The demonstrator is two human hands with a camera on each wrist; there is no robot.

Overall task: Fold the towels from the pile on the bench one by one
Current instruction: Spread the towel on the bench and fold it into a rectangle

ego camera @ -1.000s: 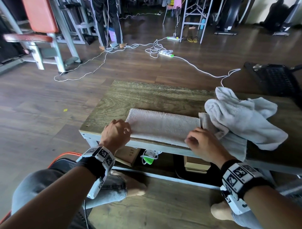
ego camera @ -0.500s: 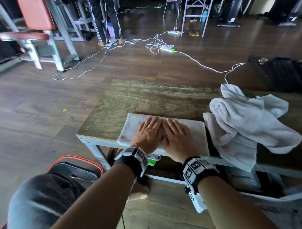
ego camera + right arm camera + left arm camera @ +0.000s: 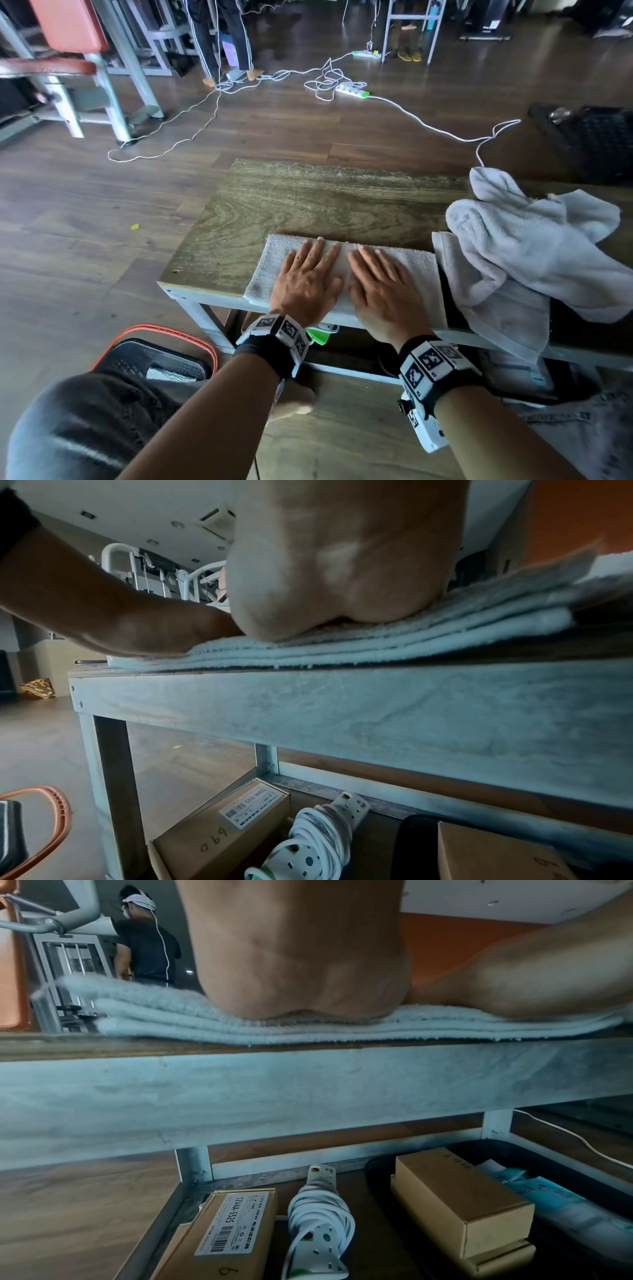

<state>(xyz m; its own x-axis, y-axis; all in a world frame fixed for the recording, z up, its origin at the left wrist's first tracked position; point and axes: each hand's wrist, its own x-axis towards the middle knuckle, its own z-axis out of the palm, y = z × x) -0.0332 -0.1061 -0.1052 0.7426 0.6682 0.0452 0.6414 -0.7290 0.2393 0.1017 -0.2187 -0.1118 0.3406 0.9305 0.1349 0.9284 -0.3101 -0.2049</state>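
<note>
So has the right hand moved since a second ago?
Yes. The right hand moved left from the folded towel's right end, beside the pile, to its middle, now lying flat.

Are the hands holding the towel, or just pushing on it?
Just pushing. The left hand and right hand lie flat, fingers straight, on top of the folded towel, near its middle. Nothing is held.

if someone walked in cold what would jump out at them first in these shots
Both hands, left hand and right hand, lie flat side by side on a folded towel at the near edge of the bench. Just to its right sits a rumpled pile of pale towels, partly hanging over the bench edge. Beyond the bench, white cables trail across the dark wooden floor.
</note>
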